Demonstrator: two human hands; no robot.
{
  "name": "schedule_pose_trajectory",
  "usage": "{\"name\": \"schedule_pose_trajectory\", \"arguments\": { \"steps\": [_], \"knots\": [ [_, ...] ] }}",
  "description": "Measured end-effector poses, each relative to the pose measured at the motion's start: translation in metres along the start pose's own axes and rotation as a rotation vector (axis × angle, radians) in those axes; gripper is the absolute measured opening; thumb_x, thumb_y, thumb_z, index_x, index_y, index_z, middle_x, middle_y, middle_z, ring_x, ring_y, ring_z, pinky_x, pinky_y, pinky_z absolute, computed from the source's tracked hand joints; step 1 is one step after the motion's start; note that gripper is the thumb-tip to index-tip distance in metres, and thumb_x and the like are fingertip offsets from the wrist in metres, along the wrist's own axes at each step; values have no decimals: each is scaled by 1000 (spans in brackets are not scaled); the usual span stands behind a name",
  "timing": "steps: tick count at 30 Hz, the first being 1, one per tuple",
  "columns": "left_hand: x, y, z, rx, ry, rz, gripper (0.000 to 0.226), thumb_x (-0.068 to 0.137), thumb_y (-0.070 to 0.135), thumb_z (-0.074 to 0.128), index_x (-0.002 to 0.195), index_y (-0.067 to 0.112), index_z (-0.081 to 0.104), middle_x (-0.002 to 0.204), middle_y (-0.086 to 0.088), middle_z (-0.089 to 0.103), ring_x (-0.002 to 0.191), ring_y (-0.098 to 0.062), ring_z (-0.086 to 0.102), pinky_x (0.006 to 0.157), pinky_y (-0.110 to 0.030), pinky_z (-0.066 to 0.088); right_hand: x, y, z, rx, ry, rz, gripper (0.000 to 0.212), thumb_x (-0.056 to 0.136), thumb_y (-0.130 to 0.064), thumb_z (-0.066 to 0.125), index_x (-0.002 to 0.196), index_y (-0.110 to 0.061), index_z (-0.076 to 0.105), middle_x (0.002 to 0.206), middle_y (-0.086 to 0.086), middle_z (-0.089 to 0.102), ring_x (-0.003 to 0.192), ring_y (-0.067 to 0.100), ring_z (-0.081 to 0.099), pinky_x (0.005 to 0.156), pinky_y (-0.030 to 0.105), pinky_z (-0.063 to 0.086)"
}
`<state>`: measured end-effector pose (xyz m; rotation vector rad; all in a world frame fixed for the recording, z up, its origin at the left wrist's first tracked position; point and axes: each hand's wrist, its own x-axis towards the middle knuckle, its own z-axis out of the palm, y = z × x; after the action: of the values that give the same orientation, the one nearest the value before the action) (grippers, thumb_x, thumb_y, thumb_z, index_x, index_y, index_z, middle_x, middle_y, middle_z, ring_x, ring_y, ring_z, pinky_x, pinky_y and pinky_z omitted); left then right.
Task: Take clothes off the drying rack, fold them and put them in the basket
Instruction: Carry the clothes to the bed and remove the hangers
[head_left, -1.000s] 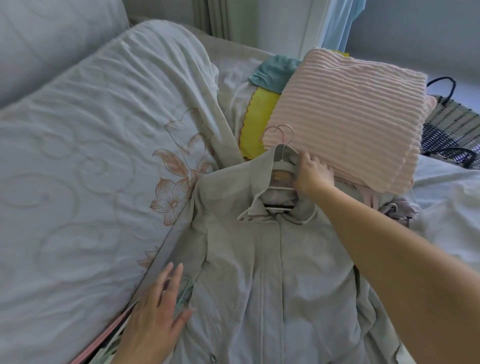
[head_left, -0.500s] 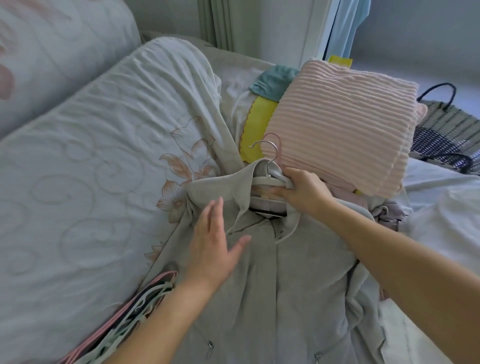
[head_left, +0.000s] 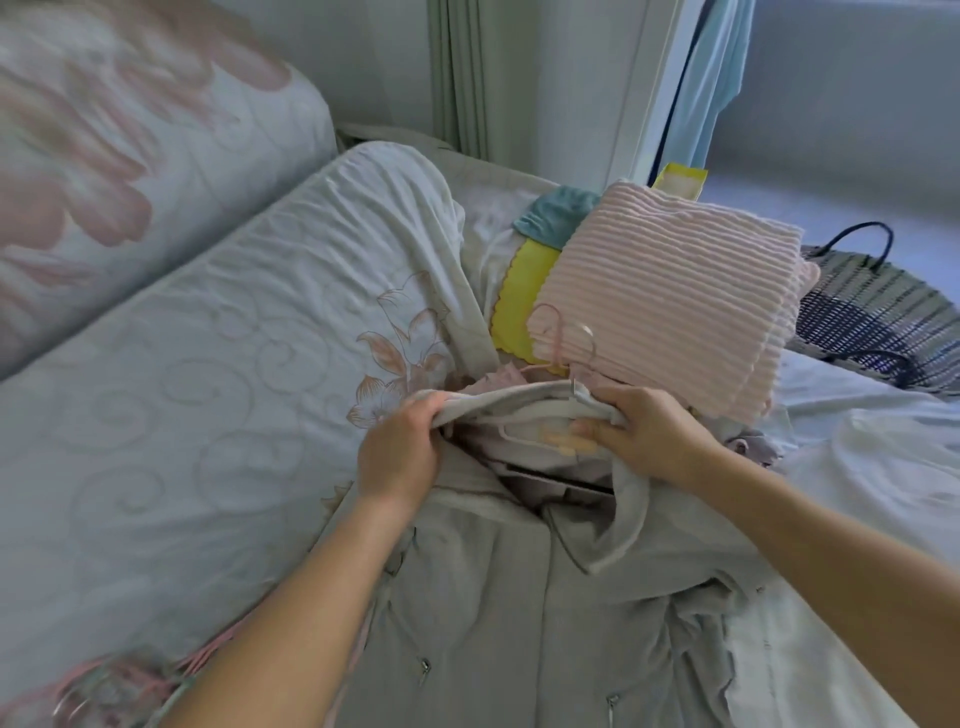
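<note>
Left: my left hand (head_left: 397, 457), fingers curled, pinches the collar of the grey button-front collared shirt (head_left: 519, 613) lying flat on the bed. Centre: white plastic hanger (head_left: 535, 418) inside the neck. Right: my right hand (head_left: 649, 436) grips the collar's other side; the dark woven basket (head_left: 883, 317) stands well apart.

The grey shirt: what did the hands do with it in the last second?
The left hand moved up from beside the grey shirt to its collar and now grips it, pulling it open over the hanger. The right hand kept its grip at the collar's other side. The pink blanket and basket stayed put.
</note>
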<state>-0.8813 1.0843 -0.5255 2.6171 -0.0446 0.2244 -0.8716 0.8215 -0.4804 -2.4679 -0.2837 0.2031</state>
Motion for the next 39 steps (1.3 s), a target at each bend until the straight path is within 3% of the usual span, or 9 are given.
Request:
{"name": "schedule_pose_trajectory", "arguments": {
  "steps": [5,10,13,17,22,24,28,32,39],
  "knots": [
    [0,-14,-25,184,-159,66,48,91,8,43,122,40,59,110,7,67,95,-20,61,73,-32,48,-20,0,4,-2,-127,-50,21,85,-44,67,81,-24,62,63,-10,55,63,11,52,68,40,47],
    [-16,-24,-32,94,-183,-62,26,95,35,52,118,30,63,103,-1,68,93,-25,62,65,-28,35,-26,1,-7,22,-90,-15,23,84,-41,69,67,-52,57,63,-24,58,62,4,52,66,34,45],
    [-32,-34,-30,39,-240,-112,23,94,39,53,111,30,66,100,3,69,92,-23,62,64,-28,39,-33,-1,-2,34,-89,-6,8,85,-39,68,78,-38,65,69,-10,63,69,14,58,70,37,47],
    [-34,-37,-27,-89,-228,-247,22,92,37,55,108,26,66,99,2,69,92,-23,63,69,-32,47,-33,-17,7,10,-101,-19,20,86,-40,67,90,-21,69,75,-2,66,74,21,61,72,38,48],
    [-37,-12,-24,-89,-232,-287,63,73,67,64,117,23,54,106,7,61,96,-19,59,71,-32,45,-29,-33,-1,55,-132,-23,18,86,-36,68,88,-18,68,75,5,65,70,20,57,70,34,46],
    [-33,-17,-21,-114,-196,-332,56,75,61,66,111,19,56,103,3,62,93,-22,60,67,-32,44,-28,-35,-3,76,-178,-26,18,85,-36,69,86,-17,69,73,8,63,66,16,53,68,36,47],
    [-26,-30,-27,41,-266,-243,8,88,21,54,91,15,60,84,-2,61,84,-29,59,58,-30,34,-30,-28,-16,86,-212,-34,17,85,-36,69,89,-20,71,75,11,65,67,12,54,69,37,48],
    [-18,-25,-36,141,-455,-83,12,88,19,54,80,16,62,79,-4,63,77,-25,59,57,-30,35,-29,-9,-32,-82,-237,-51,9,84,-40,69,85,-32,68,73,-5,65,73,13,59,73,34,48],
    [-24,-26,-46,-416,-429,-188,18,69,24,84,73,35,71,62,17,64,62,4,57,60,-17,39,-24,10,-29,4,-245,25,25,86,-31,69,96,-7,68,86,17,66,75,20,59,79,38,48]
  ]
}}
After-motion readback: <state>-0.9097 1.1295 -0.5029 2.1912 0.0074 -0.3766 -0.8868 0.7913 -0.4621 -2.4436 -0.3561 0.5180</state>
